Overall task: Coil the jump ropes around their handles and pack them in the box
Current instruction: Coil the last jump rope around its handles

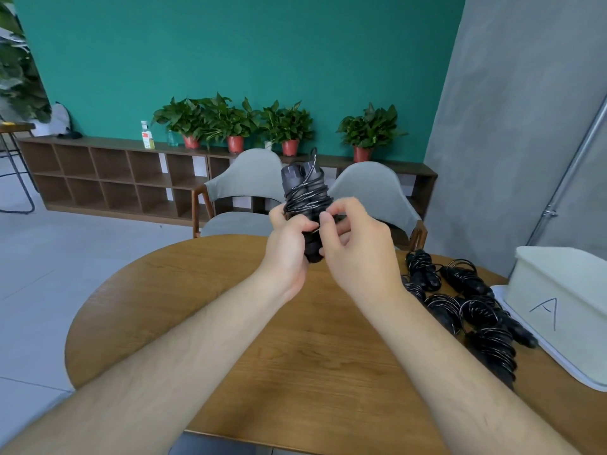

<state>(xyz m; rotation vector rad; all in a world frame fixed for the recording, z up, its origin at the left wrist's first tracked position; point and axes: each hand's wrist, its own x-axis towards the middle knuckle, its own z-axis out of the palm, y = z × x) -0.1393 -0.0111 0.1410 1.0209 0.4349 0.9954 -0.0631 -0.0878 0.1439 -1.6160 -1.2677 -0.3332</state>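
Observation:
A black jump rope (303,188) stands upright above the round wooden table (295,339), its thin cord wound around the two paired handles. My left hand (285,244) grips the lower part of the handles. My right hand (354,254) pinches the cord against the coil with thumb and fingers. Several other coiled black jump ropes (466,307) lie in a heap on the table's right side. Beside them stands a white box (565,290) marked with a hand-drawn letter A, resting on its flat white lid (571,369).
Two grey chairs (249,192) stand at the table's far edge. Behind them runs a low wooden shelf (115,178) with several potted plants (289,129) and a bottle. A grey concrete wall rises at the right.

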